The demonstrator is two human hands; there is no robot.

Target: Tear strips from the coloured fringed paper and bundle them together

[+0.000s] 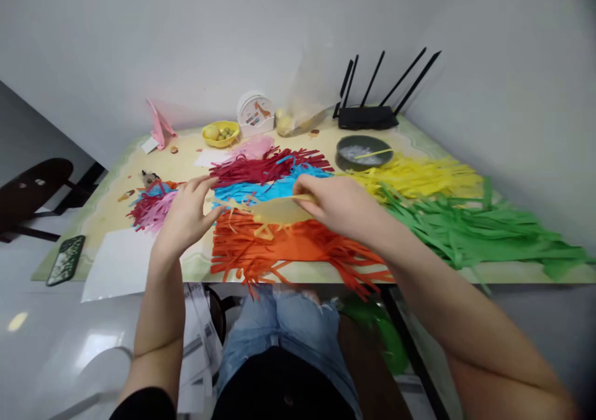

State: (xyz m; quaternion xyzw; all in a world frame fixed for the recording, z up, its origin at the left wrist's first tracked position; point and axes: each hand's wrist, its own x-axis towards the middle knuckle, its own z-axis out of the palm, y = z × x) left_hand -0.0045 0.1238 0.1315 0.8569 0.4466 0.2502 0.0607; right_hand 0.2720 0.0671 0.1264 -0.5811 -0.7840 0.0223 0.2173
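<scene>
My right hand pinches one end of a pale yellow fringed sheet, which looks like tissue paper. The sheet stretches leftward above an orange fringed sheet lying at the table's front edge. Beside the yellow sheet's left strips, my left hand has thumb and fingers spread apart; whether the strips touch the thumb I cannot tell. Behind both hands lie a blue fringed sheet and a dark red one. Green fringe and bright yellow fringe spread out to the right.
A dark bowl with a yellow stick stands behind, near a black router. Farther left are a yellow fruit dish and a giraffe-printed holder. A mixed-colour fringe bundle, white paper and phone lie left.
</scene>
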